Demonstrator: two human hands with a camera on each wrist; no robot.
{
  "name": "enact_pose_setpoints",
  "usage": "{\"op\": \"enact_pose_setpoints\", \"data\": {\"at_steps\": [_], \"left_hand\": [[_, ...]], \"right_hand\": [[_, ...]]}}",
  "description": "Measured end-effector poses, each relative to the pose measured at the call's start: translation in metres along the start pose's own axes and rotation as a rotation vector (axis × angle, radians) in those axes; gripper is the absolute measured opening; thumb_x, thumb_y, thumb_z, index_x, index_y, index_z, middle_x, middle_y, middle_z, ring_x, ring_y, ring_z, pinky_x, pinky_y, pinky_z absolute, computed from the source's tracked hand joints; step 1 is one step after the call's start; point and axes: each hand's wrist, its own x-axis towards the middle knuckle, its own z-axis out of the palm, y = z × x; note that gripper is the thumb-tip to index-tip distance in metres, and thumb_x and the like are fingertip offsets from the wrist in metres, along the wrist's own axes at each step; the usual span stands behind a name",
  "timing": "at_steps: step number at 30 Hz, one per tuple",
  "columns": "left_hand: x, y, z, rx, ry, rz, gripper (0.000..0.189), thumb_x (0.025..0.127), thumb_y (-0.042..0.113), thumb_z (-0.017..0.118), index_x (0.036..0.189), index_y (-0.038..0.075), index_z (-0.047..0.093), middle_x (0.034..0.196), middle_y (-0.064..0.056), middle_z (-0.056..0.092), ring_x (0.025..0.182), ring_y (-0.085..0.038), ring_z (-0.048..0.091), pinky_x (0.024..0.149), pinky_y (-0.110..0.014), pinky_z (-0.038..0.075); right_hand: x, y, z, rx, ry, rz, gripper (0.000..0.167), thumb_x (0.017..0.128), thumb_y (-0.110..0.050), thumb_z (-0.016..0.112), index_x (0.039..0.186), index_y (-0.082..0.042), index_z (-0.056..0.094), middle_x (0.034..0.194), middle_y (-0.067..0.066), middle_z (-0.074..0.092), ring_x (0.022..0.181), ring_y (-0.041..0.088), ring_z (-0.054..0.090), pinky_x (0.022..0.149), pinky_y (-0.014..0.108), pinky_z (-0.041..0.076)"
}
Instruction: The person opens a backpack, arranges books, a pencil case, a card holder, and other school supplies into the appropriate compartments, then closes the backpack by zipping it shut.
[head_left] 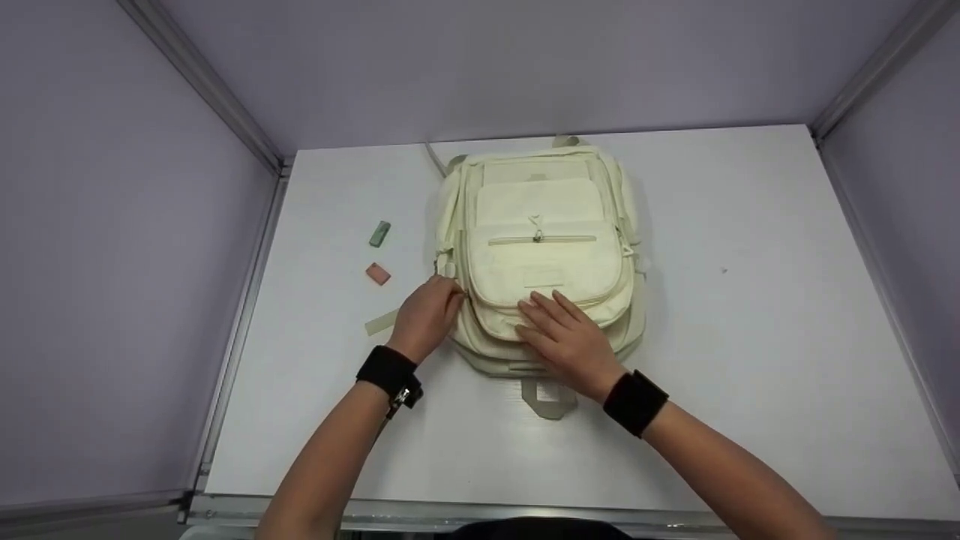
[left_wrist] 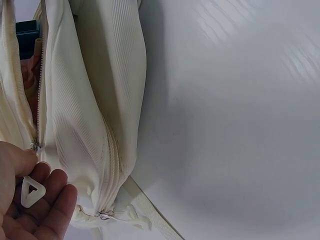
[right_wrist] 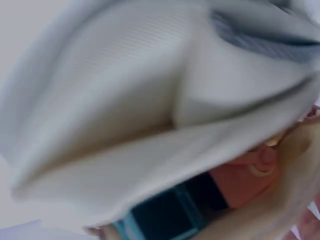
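A cream backpack (head_left: 536,206) lies front side up on the white table. At its left side, my left hand (head_left: 427,315) pinches a zipper pull; the pull's white triangular end (left_wrist: 33,192) lies against the fingers in the left wrist view. Beyond the zipper slider (left_wrist: 35,146) the pocket gapes, showing a teal object (left_wrist: 27,37) and something reddish-brown inside. My right hand (head_left: 574,345) rests with extended fingers on the lower front of the bag. The right wrist view looks into the opening, where a teal, dark-faced item (right_wrist: 165,215) sits beside a coral-red one (right_wrist: 250,175).
Left of the bag lie a small green block (head_left: 380,234) and a small pink block (head_left: 378,274). A pale strap end (head_left: 382,322) sticks out by the left hand, and a fabric loop (head_left: 550,405) points toward the front. Grey panels (head_left: 525,67) enclose the table's back and sides.
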Motion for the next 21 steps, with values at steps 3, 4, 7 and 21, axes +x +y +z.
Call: {"op": "enact_pose_setpoints", "data": {"at_steps": [3, 4, 7, 21], "left_hand": [[-0.001, -0.001, 0.0, -0.005, 0.006, 0.001, 0.009, 0.105, 0.016, 0.061, 0.105, 0.009, 0.067, 0.1, -0.006, 0.065, 0.089, -0.021, 0.064, 0.077, -0.036, 0.053], [-0.001, -0.001, 0.0, -0.007, 0.007, 0.0, 0.01, 0.105, 0.016, 0.061, 0.105, 0.009, 0.066, 0.099, -0.006, 0.064, 0.088, -0.021, 0.064, 0.077, -0.036, 0.053], [-0.002, -0.001, -0.001, -0.007, -0.002, -0.01, 0.01, 0.105, 0.017, 0.06, 0.105, 0.009, 0.066, 0.099, -0.006, 0.064, 0.088, -0.021, 0.064, 0.076, -0.037, 0.052], [-0.009, 0.004, -0.007, 0.029, -0.02, 0.041, 0.01, 0.104, 0.018, 0.062, 0.104, 0.011, 0.069, 0.099, -0.004, 0.065, 0.093, -0.021, 0.064, 0.08, -0.036, 0.053]], "right_hand": [[-0.008, 0.002, 0.001, -0.044, 0.059, 0.003, 0.016, 0.098, -0.015, 0.067, 0.11, -0.01, 0.076, 0.124, 0.012, 0.068, 0.118, 0.034, 0.062, 0.098, 0.048, 0.049], [-0.01, 0.002, 0.002, -0.059, 0.071, 0.006, 0.015, 0.098, -0.015, 0.067, 0.108, -0.011, 0.076, 0.118, 0.01, 0.068, 0.111, 0.032, 0.063, 0.092, 0.047, 0.05], [-0.014, 0.002, 0.005, -0.084, 0.073, 0.013, 0.011, 0.099, -0.015, 0.066, 0.103, -0.012, 0.076, 0.105, 0.006, 0.065, 0.097, 0.026, 0.062, 0.079, 0.042, 0.05], [-0.015, 0.004, 0.017, -0.012, -0.026, 0.075, 0.011, 0.097, -0.009, 0.065, 0.092, -0.012, 0.074, 0.098, 0.004, 0.066, 0.09, 0.025, 0.06, 0.072, 0.041, 0.047]]}}
